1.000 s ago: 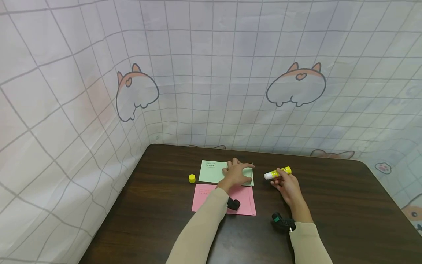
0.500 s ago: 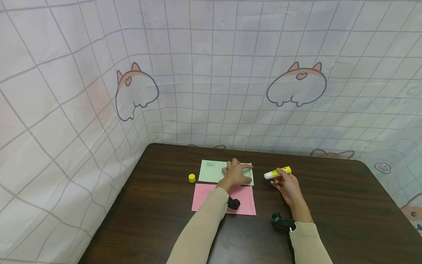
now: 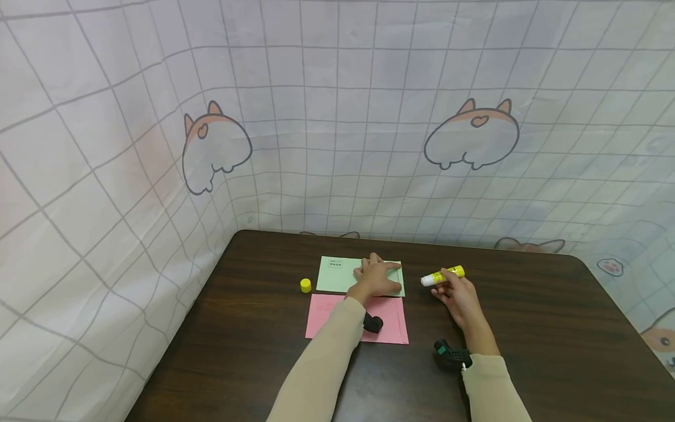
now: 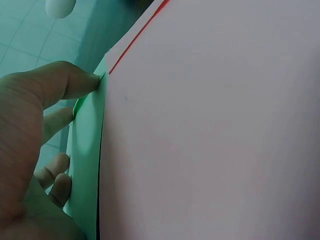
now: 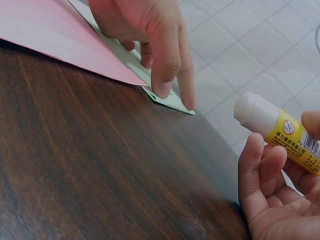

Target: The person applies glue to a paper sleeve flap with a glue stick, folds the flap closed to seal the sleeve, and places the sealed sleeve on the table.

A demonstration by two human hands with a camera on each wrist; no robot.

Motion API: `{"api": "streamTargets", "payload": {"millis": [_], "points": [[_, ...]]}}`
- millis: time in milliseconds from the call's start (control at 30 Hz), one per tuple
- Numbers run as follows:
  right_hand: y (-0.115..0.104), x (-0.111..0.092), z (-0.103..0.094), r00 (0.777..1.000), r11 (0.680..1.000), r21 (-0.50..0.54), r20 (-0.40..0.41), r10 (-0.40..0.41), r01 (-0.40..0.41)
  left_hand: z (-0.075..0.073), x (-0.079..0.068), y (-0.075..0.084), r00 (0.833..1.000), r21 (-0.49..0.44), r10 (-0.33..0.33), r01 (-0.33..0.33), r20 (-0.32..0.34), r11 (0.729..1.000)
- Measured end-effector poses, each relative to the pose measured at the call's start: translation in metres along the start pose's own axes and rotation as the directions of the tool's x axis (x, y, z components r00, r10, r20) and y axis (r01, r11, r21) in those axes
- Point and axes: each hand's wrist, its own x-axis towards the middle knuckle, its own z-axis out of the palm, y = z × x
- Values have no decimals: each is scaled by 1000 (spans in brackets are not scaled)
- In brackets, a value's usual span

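Observation:
My left hand point(image 3: 375, 279) presses on the right end of a pale green envelope point(image 3: 337, 276), fingers spread. In the left wrist view, thumb and fingertips touch the narrow edge of the green envelope point(image 4: 86, 160). A pink envelope point(image 3: 323, 309) lies just below it on the table, partly hidden by my left forearm. To the right, my right hand point(image 3: 460, 298) holds a yellow-and-white glue stick point(image 3: 452, 273) above the table. The uncapped white end of the glue stick point(image 5: 256, 111) points left, towards the envelopes.
A yellow cap point(image 3: 305, 285) stands on the dark wooden table point(image 3: 253, 328), left of the envelopes. Behind the table hangs a white checked curtain point(image 3: 337, 117). Black wrist cameras sit on both wrists, the right wrist camera point(image 3: 450, 354) close to the tabletop.
A left fingertip has shifted slightly left along the green envelope's right end. The right hand and glue stick hold nearly still.

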Motion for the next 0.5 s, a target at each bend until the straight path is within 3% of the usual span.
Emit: {"api": "streamTargets", "payload": {"millis": [233, 500], "points": [[-1, -1, 0, 1000, 1000, 0, -4, -1, 1, 1, 5, -1, 1000, -6, -12, 12, 16, 1000], [1, -1, -1, 1000, 1000, 6, -6, -4, 4, -2, 1, 3, 999, -6, -20, 20, 27, 1000]]}}
